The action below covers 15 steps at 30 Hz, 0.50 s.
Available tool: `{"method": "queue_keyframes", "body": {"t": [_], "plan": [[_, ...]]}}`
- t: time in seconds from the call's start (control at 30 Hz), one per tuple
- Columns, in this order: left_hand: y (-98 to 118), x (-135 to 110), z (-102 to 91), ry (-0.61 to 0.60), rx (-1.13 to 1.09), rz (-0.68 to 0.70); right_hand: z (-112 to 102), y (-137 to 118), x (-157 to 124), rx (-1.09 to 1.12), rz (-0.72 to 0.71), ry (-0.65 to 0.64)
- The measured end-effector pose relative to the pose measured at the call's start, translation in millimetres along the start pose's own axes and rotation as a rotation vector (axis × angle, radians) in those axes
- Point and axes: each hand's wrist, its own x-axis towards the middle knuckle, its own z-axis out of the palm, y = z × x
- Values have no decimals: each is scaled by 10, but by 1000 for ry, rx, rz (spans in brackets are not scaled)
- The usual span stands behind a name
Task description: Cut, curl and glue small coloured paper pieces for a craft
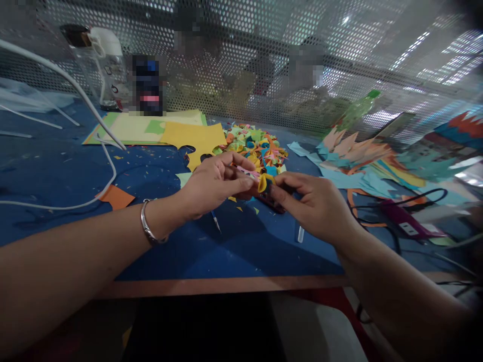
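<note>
A small yellow folded paper piece (263,184) is pinched by the fingertips of my right hand (315,201), over the front middle of the table. Close on its left side is my left hand (217,180), its thumb pressed toward the curled fingers and the index finger held higher. What sits between those left fingertips is too small to make out. Behind both hands lies a heap of small folded paper pieces (256,143) in many colours. A dark object (277,205) shows partly below my right fingers. A pen-like tool with a pointed tip (216,222) lies beneath my left hand.
A cut yellow sheet (199,138) and stacked pale green sheets (128,128) lie at the back left. White cables (85,93) cross the left side. Peach and blue cut paper (350,146) and a purple power strip (409,218) are at right. A perforated metal screen (241,65) stands behind.
</note>
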Motion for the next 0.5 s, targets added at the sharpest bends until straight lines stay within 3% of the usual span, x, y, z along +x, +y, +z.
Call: {"method": "queue_keyframes", "body": {"t": [0.2, 0.5], "plan": [[-39, -4, 31, -15, 7, -137, 17, 1, 10, 83, 10, -95], [-38, -4, 25, -12, 109, -154, 42, -17, 40, 178, 62, -146]]}}
